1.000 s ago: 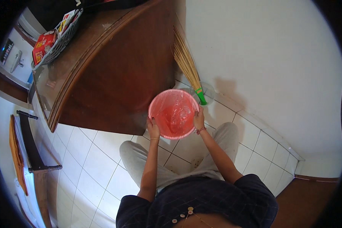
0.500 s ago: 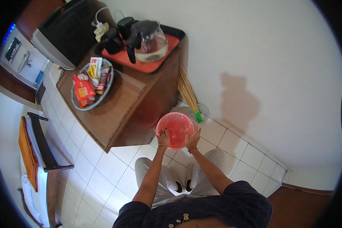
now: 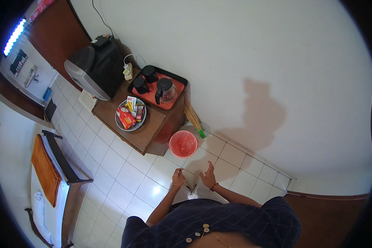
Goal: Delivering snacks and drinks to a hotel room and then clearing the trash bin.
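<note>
A pink plastic bucket (image 3: pixel 183 144) stands upright on the tiled floor, close against the side of the wooden table. My left hand (image 3: pixel 178 177) hangs below and a little left of the bucket, apart from it, fingers loosely bent and holding nothing. Thumb and fingers are spread on my right hand (image 3: pixel 208 175), which is also free of the bucket and holds nothing. Behind the bucket, a stick broom (image 3: pixel 194 118) with a green binding leans between the table and the wall. A round clear object (image 3: pixel 206 129) lies by the broom's green end.
On the wooden table (image 3: pixel 153 134) are a bowl of snack packets (image 3: pixel 131 114), a tray (image 3: pixel 168 105) with a glass pot (image 3: pixel 166 91) and two black cups, and an old television (image 3: pixel 96 70). A bed (image 3: pixel 49 169) stands at the left. The white wall (image 3: pixel 244 49) rises beyond the broom.
Both hands have let go of the bucket's sides and drawn back toward my body. The view has risen, so the bucket and table look smaller.
</note>
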### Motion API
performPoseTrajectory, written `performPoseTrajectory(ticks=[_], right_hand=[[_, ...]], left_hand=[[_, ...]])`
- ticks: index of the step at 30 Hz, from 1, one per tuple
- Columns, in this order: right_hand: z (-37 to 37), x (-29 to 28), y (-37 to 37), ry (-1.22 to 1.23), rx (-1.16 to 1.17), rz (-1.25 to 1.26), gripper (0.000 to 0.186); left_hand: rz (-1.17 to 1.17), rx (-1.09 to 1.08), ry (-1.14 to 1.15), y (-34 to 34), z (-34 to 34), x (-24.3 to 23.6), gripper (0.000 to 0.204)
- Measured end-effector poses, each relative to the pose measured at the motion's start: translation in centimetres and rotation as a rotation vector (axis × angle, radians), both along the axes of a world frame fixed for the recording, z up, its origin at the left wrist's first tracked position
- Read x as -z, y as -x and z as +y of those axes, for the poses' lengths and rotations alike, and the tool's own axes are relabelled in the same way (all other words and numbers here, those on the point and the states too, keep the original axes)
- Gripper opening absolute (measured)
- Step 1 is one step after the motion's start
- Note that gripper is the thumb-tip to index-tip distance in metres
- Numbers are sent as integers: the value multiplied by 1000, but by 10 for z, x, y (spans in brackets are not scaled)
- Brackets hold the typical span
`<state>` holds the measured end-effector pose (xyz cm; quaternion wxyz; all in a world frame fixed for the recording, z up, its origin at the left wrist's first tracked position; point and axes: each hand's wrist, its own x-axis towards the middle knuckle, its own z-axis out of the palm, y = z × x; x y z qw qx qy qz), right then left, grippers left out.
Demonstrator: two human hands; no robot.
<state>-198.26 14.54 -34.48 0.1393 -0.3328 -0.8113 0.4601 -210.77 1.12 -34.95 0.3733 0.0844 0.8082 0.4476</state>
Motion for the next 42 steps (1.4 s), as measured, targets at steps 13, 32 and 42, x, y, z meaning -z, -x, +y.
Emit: performPoseTrajectory(ticks=[13, 32, 42], right_hand=[[46, -76, -17, 168, 293, 187, 36], [-217, -119, -160, 359, 613, 117, 30], [-288, -133, -258, 227, 426, 11, 21]], left_hand=[[-142, -75, -556, 52, 2, -59, 28], [-338, 453, -257, 2, -143, -76, 27], [-42, 454, -370, -72, -147, -74, 20]])
